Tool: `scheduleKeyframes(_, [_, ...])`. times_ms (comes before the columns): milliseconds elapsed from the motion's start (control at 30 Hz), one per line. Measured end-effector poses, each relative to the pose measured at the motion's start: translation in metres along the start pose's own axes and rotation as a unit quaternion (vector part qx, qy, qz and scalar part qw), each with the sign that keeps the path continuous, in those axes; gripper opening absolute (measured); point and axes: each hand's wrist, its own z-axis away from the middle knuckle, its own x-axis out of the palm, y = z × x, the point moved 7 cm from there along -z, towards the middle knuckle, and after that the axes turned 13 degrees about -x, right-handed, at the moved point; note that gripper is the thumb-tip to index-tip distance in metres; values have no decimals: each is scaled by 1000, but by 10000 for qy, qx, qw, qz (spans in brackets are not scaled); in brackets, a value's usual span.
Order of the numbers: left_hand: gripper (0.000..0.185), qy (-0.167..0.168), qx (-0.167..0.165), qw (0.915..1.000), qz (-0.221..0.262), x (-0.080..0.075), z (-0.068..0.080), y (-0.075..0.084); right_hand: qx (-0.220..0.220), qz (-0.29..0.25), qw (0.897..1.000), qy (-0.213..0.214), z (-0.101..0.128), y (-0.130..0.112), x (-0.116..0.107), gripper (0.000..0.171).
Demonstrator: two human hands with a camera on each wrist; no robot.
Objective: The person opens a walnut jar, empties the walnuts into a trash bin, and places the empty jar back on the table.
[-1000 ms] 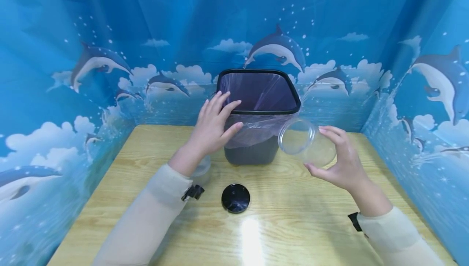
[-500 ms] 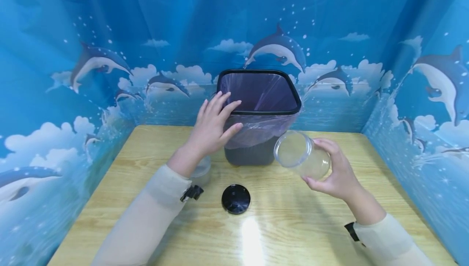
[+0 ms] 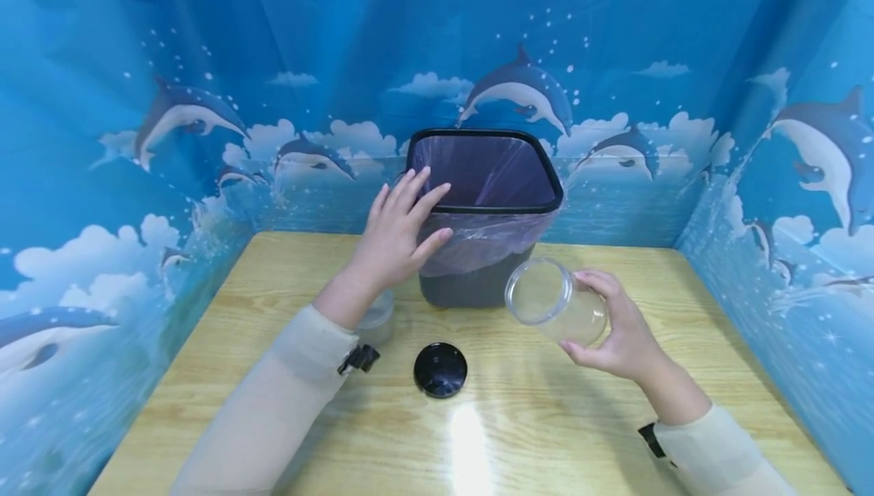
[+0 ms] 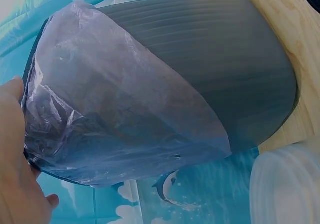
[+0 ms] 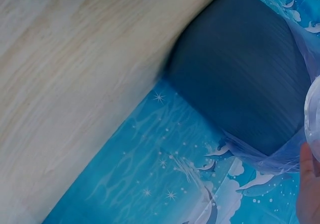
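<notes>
The clear plastic jar (image 3: 556, 302) lies tipped on its side in the right hand (image 3: 617, 333), its open mouth turned toward the left hand, the fingers curled round its body and base. It hangs above the wooden table (image 3: 587, 420), just in front of and to the right of the dark waste bin (image 3: 481, 193), whose rim is lined with a thin plastic bag (image 4: 115, 114). The left hand (image 3: 399, 230) rests flat against the bin's near left side, fingers straight and spread, the fingertips reaching the rim. Below that hand's wrist stands a second small clear container (image 3: 375, 319), partly hidden by the sleeve, and a black round lid (image 3: 440, 368) lies on the table between the two forearms. Compared with a second ago, the right hand has drawn the jar lower and slightly leftward, away from the bin's rim; the left hand has not shifted.
</notes>
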Motion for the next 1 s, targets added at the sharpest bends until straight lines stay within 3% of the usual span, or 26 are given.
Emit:
scheduleKeyframes(633, [70, 68, 112, 9999, 23, -3, 5, -4, -94, -68, 9998, -163, 10, -1, 10, 92])
scheduleKeyframes(1000, [74, 87, 501, 9987, 106, -12, 27, 0, -123, -63, 9997, -225, 11, -4, 11, 91])
